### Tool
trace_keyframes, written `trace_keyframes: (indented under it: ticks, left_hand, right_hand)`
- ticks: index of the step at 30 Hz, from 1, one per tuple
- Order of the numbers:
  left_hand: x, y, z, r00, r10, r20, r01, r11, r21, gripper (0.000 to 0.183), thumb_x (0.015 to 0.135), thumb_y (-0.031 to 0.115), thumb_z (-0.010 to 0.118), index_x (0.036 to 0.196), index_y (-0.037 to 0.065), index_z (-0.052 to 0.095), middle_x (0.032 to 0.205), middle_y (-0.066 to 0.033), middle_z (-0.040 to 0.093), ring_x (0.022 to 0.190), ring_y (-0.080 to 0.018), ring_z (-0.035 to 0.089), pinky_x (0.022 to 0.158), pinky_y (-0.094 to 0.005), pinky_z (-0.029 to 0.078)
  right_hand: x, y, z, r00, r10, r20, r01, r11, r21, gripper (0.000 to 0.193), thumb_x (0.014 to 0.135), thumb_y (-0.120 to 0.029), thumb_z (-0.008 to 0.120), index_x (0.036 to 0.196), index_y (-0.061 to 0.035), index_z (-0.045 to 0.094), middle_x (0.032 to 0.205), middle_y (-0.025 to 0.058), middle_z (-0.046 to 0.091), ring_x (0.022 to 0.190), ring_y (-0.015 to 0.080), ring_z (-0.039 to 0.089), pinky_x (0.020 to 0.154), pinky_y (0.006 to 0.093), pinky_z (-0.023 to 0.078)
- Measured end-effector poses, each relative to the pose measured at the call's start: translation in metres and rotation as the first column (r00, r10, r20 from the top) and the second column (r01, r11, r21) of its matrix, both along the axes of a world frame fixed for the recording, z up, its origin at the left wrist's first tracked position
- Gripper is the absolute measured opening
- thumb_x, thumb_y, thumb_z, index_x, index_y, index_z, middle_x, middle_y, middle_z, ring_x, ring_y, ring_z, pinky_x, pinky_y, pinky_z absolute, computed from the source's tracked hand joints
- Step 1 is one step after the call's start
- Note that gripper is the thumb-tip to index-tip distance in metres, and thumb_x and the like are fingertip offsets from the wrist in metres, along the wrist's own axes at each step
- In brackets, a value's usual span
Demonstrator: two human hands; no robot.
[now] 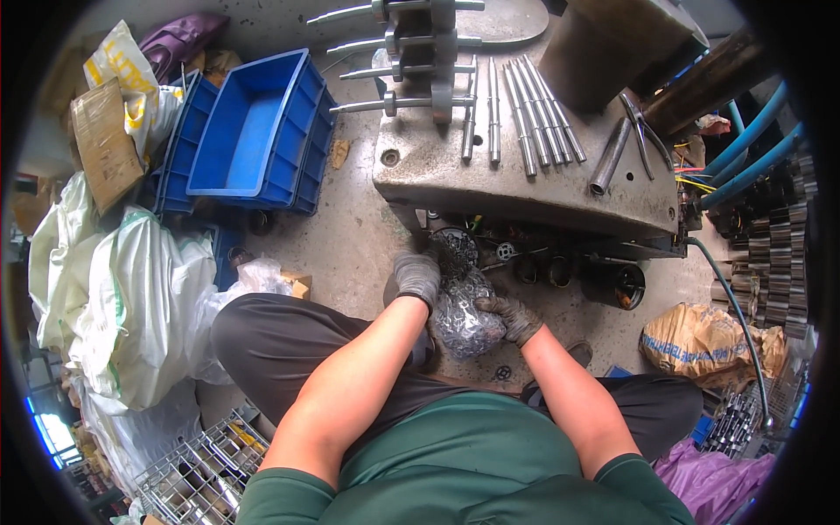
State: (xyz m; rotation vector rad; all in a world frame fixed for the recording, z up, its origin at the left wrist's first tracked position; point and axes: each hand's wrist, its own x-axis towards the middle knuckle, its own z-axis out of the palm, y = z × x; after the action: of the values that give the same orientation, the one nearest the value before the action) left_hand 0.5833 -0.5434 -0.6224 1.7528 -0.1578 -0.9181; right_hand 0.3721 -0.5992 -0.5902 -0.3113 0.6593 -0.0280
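A clear plastic bag (pixel 465 317) bulging with small metal parts hangs between my knees, low in front of me. My left hand (pixel 416 276), in a grey work glove, is closed at the upper left side of the bag. On the bag's right side, my right hand (pixel 513 318) in a dirtier glove has its fingers wrapped round the plastic. Just beyond the bag's top lies a dark heap of small metal pieces (pixel 457 251); whether it sits in a container or in the bag's mouth I cannot tell.
Ahead stands a metal bench (pixel 534 197) bearing several steel shafts (pixel 525 122) and pliers (pixel 643 127). Blue crates (pixel 254 131) and white sacks (pixel 131 297) are at left. A black cup-shaped part (pixel 617 284), a brown sack (pixel 700 341) and a hose (pixel 735 306) are at right.
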Motion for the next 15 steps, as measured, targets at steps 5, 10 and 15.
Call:
trace_keyframes:
  ticks: [5,10,15]
  left_hand:
    - [0.003,-0.003,-0.031,0.989,-0.147,0.019,0.143,0.981,0.133,0.030,0.100,0.004,0.060,0.128,-0.004,0.066,0.113,-0.0134,0.074,0.094,-0.0200,0.068,0.084,-0.0335,0.057]
    - [0.005,-0.001,-0.057,0.988,-0.137,0.074,0.139,0.990,-0.025,0.028,0.103,0.003,0.056,0.129,-0.002,0.066,0.114,-0.0134,0.073,0.095,-0.0202,0.069,0.085,-0.0329,0.058]
    - [-0.005,-0.006,-0.008,0.962,-0.055,-0.267,0.005,0.983,-0.184,0.028,0.105,0.006,0.054,0.130,-0.001,0.065,0.114,-0.0119,0.073,0.095,-0.0198,0.069,0.084,-0.0313,0.058]
  right_hand:
    - [-0.003,0.001,-0.010,0.999,-0.009,-0.031,0.009,1.000,-0.010,0.062,0.084,-0.010,0.082,0.140,0.0031,0.058,0.131,0.0151,0.068,0.118,0.0273,0.068,0.106,0.0421,0.054]
    - [0.000,-0.002,-0.015,0.999,-0.025,0.021,0.027,0.996,-0.080,0.061,0.084,-0.011,0.081,0.140,0.0024,0.059,0.132,0.0150,0.068,0.119,0.0278,0.067,0.106,0.0425,0.054]
    - [-0.003,-0.006,-0.012,0.995,-0.077,0.067,0.079,0.996,-0.029,0.067,0.084,-0.012,0.082,0.143,0.0024,0.054,0.136,0.0162,0.065,0.122,0.0293,0.065,0.108,0.0435,0.053]
